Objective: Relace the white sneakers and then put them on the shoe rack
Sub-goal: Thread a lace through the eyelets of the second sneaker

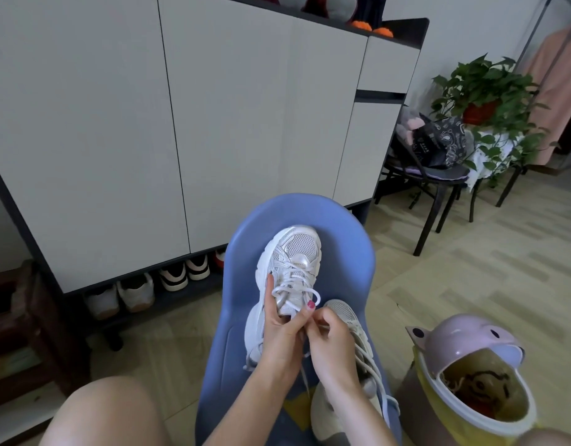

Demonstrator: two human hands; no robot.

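Observation:
Two white sneakers lie on a blue chair (pixel 352 252). The left sneaker (pixel 294 255) points away from me, its white lace (pixel 292 289) threaded through the upper eyelets. My left hand (pixel 282 329) grips this shoe at its collar, fingers along the side and thumb across the tongue. My right hand (pixel 329 339) pinches the lace end just beside the left thumb. The second sneaker (pixel 358 349) lies to the right, partly hidden under my right hand and wrist, with laces in it.
A tall white cabinet (pixel 149 123) stands ahead, with an open bottom shelf (pixel 168 297) holding several shoes. A pink-lidded bin (pixel 471 375) with a yellow liner sits at the right. A dark chair (pixel 438 188) with bags and a potted plant (pixel 490 91) stand farther right. My knee (pixel 107 413) is at lower left.

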